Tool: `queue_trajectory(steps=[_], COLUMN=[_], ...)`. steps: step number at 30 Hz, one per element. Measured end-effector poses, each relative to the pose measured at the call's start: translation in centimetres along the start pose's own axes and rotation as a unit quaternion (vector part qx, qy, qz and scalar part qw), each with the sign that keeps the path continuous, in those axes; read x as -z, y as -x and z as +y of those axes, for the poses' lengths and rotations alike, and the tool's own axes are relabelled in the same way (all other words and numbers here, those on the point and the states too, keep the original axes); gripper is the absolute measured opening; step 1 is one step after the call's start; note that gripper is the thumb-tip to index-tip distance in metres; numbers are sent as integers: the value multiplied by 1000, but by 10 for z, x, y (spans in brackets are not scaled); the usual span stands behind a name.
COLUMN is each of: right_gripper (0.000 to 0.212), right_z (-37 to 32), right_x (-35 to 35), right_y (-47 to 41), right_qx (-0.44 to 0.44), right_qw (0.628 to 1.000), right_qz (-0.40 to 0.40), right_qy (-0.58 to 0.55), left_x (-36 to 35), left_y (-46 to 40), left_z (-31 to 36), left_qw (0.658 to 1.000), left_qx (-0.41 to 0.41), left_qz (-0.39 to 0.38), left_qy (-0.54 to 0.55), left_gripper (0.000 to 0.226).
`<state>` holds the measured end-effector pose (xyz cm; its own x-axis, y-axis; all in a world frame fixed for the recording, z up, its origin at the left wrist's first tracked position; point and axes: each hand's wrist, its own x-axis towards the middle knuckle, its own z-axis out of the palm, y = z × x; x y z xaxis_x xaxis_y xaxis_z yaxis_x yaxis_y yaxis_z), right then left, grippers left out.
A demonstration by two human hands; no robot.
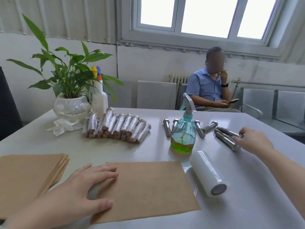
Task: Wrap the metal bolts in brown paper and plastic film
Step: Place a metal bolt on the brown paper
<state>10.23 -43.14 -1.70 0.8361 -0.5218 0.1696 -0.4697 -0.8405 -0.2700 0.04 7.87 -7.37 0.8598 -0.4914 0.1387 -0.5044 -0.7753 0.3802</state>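
1. a white table seen from above. a single brown paper sheet (145,189) lies flat at the near centre, with a stack of brown paper (28,172) just to its left.
2. the left hand (79,190) rests on the sheet's left edge, fingers spread and relaxed, with a grey rod-like object under the palm; whether it is a bolt is unclear.
3. the right hand (252,141) reaches to the far right, its fingertips touching a cluster of bare metal bolts (227,138); whether they have closed on one cannot be told.
4. to do this step well, pinch one bolt by its shank, lift it clear of its neighbours, and lay it square along the sheet's near edge while the left hand pins the paper.
5. a plastic film roll (208,173) lies just right of the sheet, near a spray bottle (184,129).
6. a row of wrapped bolts (117,125) sits at the far centre-left.
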Motion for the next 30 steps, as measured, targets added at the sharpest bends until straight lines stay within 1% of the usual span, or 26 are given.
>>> queue_trajectory(steps=[4,6,7,9,11,12,13,15,17,18,20,21,22,23,25,26,27,28,30], right_gripper=[20,14,12,9,7,10,13,16,24,30,39,35,29,20,8,11,15,17,17], right_z=[-1,-2,-3,-6,-9,-10,-7,-5,-11,-21,-47,-63,-81,-98,-129,-142,-154,-164,-176], right_x=[-3,-3,-3,-1,9,17,27,47,67,77,89,91,91,88,76,65,54,40,15], right_y=[-4,-2,-1,1,4,6,9,15,32,46,72,84,97,111,133,144,156,167,185], right_qx=[-15,-16,-13,12,65,95,121,158,177,192,241,269,297,327,392,423,449,471,517], right_qw=[998,997,997,993,976,966,956,936,907,882,810,782,770,777,824,846,858,859,836], right_qz=[8,-3,6,72,157,187,209,221,188,153,71,37,18,9,-17,-45,-84,-121,-172], right_qy=[-57,-71,-72,-97,-135,-151,-167,-224,-332,-402,-530,-561,-564,-537,-408,-322,-235,-160,-63], left_x=[0,1,1,2,3,3,2,3,3,3,3,3,3,4,4,5,5,6,6], left_y=[1,2,2,2,1,1,1,2,3,3,3,3,3,3,4,4,5,5,5], left_z=[0,0,0,1,2,3,4,5,7,8,9,9,9,9,9,10,11,11,12], left_qw=[1000,1000,1000,1000,1000,1000,1000,1000,1000,1000,1000,1000,1000,1000,999,999,999,999,999], left_qx=[-1,2,3,3,6,5,4,8,7,5,3,4,4,3,4,5,7,8,10], left_qz=[0,0,-1,-6,-8,-9,-11,-9,-4,-3,-5,-6,-6,-5,-3,-2,-3,-2,2], left_qy=[3,7,8,9,14,15,15,16,23,23,21,22,23,25,35,39,43,46,50], left_gripper=[60,59,59,58,58,58,58,57,56,56,57,58,60,62,63,64,64,65,66])
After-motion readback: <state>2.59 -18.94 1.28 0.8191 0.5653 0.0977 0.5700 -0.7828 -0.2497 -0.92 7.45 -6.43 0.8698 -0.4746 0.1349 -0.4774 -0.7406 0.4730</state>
